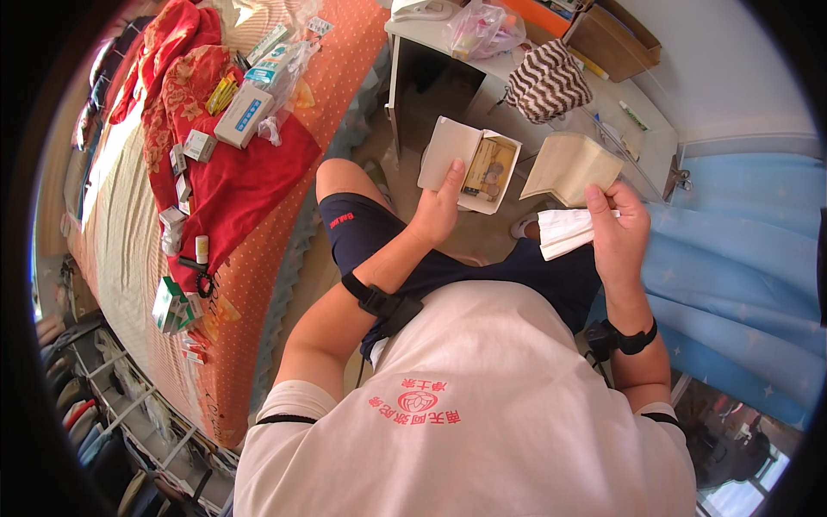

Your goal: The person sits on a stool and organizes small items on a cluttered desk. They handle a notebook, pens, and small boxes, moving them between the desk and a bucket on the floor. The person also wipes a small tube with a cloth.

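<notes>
My left hand (439,210) grips a small white cardboard box (446,153) by its folded-back lid, thumb on top. The box is open towards me. Inside it lie several coin-like discs (493,178) and some flat yellowish pieces, too small to identify. To the right, my right hand (619,229) pinches a creased tan sheet of paper (572,165) between thumb and fingers. The same hand holds a folded white paper or tissue (565,234) just below that sheet. Both hands are raised above my lap, apart from each other.
A bed (258,258) on the left carries a red cloth (258,174), medicine boxes (244,116) and a small white bottle (201,249). Ahead, a white desk (646,123) bears a plastic bag (484,29) and a zigzag-patterned cloth item (549,81). Blue curtain (730,258) hangs at right.
</notes>
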`<state>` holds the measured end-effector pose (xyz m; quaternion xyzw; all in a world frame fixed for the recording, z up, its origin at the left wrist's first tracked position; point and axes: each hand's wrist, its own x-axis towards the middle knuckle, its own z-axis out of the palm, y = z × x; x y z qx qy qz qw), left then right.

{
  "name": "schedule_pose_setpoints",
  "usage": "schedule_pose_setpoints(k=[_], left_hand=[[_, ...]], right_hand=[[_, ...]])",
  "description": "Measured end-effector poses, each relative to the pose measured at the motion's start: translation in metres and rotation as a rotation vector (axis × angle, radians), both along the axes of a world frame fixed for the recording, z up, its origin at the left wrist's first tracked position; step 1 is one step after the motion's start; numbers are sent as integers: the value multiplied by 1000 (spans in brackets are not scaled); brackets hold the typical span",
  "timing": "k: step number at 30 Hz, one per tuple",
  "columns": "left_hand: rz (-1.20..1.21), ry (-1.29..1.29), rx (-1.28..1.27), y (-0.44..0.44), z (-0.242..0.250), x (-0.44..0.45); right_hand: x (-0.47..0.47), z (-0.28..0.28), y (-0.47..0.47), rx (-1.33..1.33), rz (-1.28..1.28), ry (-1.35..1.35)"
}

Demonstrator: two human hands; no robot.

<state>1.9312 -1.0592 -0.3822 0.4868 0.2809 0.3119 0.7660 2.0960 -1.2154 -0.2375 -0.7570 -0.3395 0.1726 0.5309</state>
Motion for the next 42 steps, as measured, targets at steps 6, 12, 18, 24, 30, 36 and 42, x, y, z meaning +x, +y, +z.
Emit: schedule_pose_setpoints(k=[6,12,18,24,30,36,42], left_hand=[[-4,9,-48,-2,4,0],[-17,2,-118,-5,9,-2],[-13,18,-135,-8,8,0],[-28,-18,-180,-6,2,2],[-61,1,-220,-9,13,1],[-81,68,-256,-12,29,-3],[-110,88,-267,-12,32,-3]], right_hand=[[-5,-7,-2,-49,-42,-5],[-2,-7,-7,-54,-67,-4],[-9,-9,-3,-1,-28,-30],[-17,0,-2,17,70,219],[-19,-7,4,-97,89,526],[-23,-12,11,-98,108,662],[-24,-19,14,-172,102,548]])
